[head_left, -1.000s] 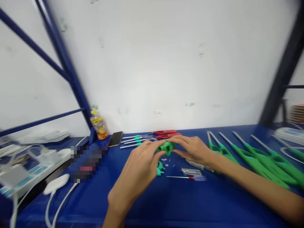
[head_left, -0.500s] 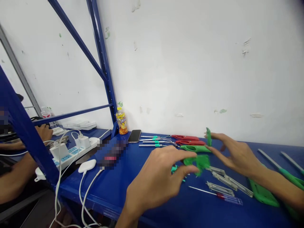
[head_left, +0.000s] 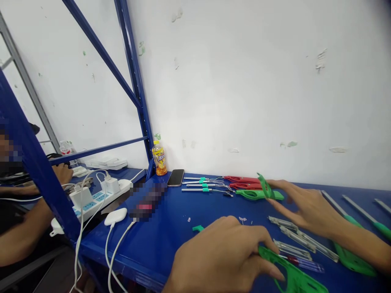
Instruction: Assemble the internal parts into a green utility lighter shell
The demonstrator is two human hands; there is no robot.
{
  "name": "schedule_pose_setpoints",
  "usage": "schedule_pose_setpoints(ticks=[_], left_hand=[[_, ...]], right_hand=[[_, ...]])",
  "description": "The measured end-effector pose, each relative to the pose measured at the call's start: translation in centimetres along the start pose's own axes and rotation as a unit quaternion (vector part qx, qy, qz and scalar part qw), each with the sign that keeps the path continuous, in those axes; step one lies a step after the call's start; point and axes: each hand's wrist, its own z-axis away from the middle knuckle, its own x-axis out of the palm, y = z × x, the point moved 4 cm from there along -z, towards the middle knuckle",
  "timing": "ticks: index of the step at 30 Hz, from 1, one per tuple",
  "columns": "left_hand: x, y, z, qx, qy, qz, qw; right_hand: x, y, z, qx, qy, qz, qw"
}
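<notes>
Low in front, my left hand (head_left: 224, 254) pinches one end of a green plastic handle shell (head_left: 301, 278), which slants down to the right and runs off the lower edge. My right hand (head_left: 301, 203) grips a smaller curved green plastic piece (head_left: 265, 187) between thumb and fingers, above the table. Behind it lie red handles (head_left: 242, 179) and a green handle (head_left: 253, 195), with thin metal rods (head_left: 195, 190) and wires to their left. Between my hands are several clear plastic parts (head_left: 297, 240) and a screwdriver (head_left: 305, 264), its shaft hidden.
A phone (head_left: 176, 178) and a yellow-capped bottle (head_left: 159, 158) stand near the wall and blue frame post. White charging cables and a power strip (head_left: 100, 197) are at left, beside a co-worker's arm (head_left: 27, 232). Long rods with green handles (head_left: 351, 219) lie at right.
My left hand has moved down and right, turning the green shell lower. My right hand still holds its green piece, now tilted differently. The view has shifted slightly.
</notes>
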Motion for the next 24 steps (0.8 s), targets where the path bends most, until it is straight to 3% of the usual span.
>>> schedule_pose_setpoints(ticks=[4,15,24], left_hand=[[0.3,-1.1,0.1,-0.006,-0.025,-0.01,1.0],[2.0,-3.0,-0.4,-0.168,-0.146,-0.051,0.974],[1.3,-6.8,-0.4,-0.185,-0.072,-0.103,0.975]], right_hand=[[0.1,-0.1,-0.1,0.01,-0.018,-0.007,1.0],[1.0,-0.2,-0.7,0.04,-0.173,-0.01,0.984],[2.4,-0.3,-0.3,0.043,-0.263,-0.04,0.963]])
